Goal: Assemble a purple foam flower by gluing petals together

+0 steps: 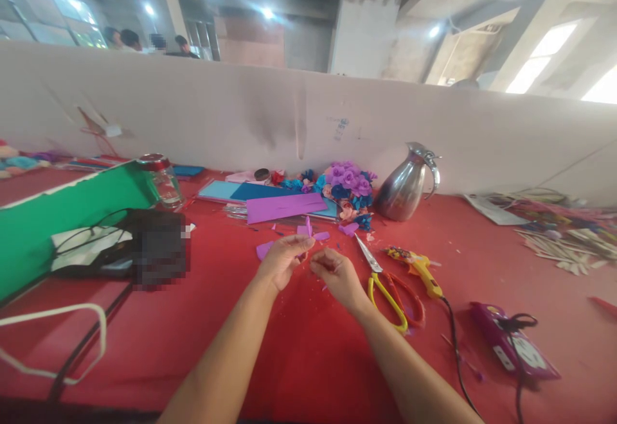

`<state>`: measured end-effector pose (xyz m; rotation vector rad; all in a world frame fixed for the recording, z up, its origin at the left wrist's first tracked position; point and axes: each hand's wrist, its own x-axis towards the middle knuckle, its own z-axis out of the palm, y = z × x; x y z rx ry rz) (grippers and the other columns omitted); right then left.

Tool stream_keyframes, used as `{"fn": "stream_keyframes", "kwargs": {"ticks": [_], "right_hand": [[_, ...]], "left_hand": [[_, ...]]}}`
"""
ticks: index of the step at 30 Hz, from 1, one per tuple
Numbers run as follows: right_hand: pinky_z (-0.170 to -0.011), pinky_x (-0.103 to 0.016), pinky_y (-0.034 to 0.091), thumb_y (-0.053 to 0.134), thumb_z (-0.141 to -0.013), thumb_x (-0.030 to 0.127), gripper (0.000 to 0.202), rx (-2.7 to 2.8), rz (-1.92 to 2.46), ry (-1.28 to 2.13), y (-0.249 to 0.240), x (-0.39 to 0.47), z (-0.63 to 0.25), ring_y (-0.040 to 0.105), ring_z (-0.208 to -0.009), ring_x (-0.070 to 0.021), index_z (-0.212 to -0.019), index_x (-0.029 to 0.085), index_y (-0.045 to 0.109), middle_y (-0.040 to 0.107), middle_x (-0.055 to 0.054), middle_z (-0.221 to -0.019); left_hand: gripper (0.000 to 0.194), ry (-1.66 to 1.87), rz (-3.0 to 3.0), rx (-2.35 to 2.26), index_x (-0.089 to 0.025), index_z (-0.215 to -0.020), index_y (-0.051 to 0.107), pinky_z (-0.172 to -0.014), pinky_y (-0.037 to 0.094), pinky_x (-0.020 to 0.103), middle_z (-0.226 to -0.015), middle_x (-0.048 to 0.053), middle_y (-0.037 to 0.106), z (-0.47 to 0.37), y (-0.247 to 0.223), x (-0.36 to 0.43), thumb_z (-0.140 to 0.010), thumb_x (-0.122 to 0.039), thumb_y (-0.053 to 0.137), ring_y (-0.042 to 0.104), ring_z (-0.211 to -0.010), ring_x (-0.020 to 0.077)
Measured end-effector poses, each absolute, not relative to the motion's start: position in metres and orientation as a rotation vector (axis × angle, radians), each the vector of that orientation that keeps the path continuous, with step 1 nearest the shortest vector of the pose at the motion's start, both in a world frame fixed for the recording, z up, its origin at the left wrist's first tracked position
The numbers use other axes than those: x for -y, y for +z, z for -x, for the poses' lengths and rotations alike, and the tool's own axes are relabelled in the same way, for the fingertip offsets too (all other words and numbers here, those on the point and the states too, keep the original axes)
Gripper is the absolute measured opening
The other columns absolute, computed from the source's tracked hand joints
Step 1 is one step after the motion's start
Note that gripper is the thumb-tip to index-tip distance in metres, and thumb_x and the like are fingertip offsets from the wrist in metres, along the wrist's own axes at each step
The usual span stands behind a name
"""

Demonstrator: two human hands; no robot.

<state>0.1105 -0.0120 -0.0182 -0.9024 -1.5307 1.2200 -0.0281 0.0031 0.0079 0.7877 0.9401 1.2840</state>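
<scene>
nearest of all are my two bare forearms [222,347], reaching in from the bottom over the smooth red tabletop [299,379]. my left hand [284,262] has its thumb and forefinger drawn close, apparently clamped on a small cluster of thin bright purple petals [308,226], though the exact grip is hidden from me. my right hand [335,276] waits just beside it, thumb and forefinger together; i cannot tell whether anything fine lies between them. i'd judge this piece to be at an early stage: only a few separate petals show, far sparser than the full rounded blooms in the heaped bunch of purple, blue and pink flowers [349,176] beyond, which look finished. shaping and filling out seem to be what is left, and there is stock unused: a flat purple rectangular sheet [284,207] lies past my fingers, and a loose curved purple piece [263,250] sits just left of my left hand. the petals themselves stand at and just past my left fingertips, one upright and one splayed to the right, ahead of my right fingertips and apart from them. the long-bladed scissors with yellow and red handles [369,254] lie open to my right, beside the yellow plastic glue gun [425,274].
</scene>
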Motion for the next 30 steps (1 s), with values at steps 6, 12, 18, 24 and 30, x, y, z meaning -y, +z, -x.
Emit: {"fn": "stream_keyframes", "kwargs": {"ticks": [6,12,18,24,30], "right_hand": [[-0.062,-0.028,0.045,0.058,-0.074,0.028,0.008,1.529,0.887,1.269,-0.024,0.012,-0.108,0.06,-0.062,-0.0156,-0.073,0.021,0.054,0.064,0.001,-0.063],[-0.063,-0.028,0.047,0.059,-0.073,0.028,0.007,1.507,0.897,1.266,-0.025,0.01,-0.109,0.062,-0.064,-0.0165,-0.072,0.022,0.056,0.067,0.001,-0.065],[-0.055,-0.026,0.043,0.06,-0.074,0.032,0.011,1.449,0.969,1.202,-0.023,0.007,-0.114,0.058,-0.055,-0.0144,-0.072,0.021,0.056,0.067,0.0,-0.062],[-0.056,-0.026,0.044,0.058,-0.074,0.032,0.012,1.461,1.052,1.091,-0.023,0.007,-0.116,0.059,-0.055,-0.0147,-0.071,0.021,0.056,0.067,-0.001,-0.063],[-0.06,-0.026,0.043,0.055,-0.075,0.03,0.011,1.584,1.19,0.911,-0.023,0.009,-0.118,0.063,-0.062,-0.0171,-0.073,0.021,0.061,0.068,-0.001,-0.067]], "left_hand": [[0.032,1.235,-0.812,-0.948,-0.014,-0.056,0.067,-0.052,0.032,0.024,-0.053,-0.001,0.058,0.026,0.011,0.0,-0.039,-0.031,0.089,0.046,-0.051,0.0084],[0.036,1.182,-0.785,-0.898,-0.015,-0.066,0.069,-0.051,0.032,0.023,-0.056,-0.001,0.059,0.027,0.012,0.001,-0.039,-0.03,0.089,0.047,-0.051,0.0085],[0.041,1.275,-0.799,-1.022,-0.016,-0.078,0.071,-0.051,0.029,0.021,-0.061,-0.002,0.059,0.029,0.006,-0.004,-0.045,-0.034,0.086,0.043,-0.05,0.0058],[0.037,1.514,-0.688,-1.161,-0.016,-0.061,0.066,-0.051,0.029,0.021,-0.057,-0.003,0.058,0.037,-0.004,-0.014,-0.038,-0.036,0.087,0.043,-0.051,0.0061],[0.039,1.477,-0.852,-1.152,-0.015,-0.061,0.069,-0.055,0.033,0.023,-0.062,0.003,0.062,0.032,-0.003,-0.011,-0.057,-0.052,0.076,0.047,-0.057,0.0092]]}}
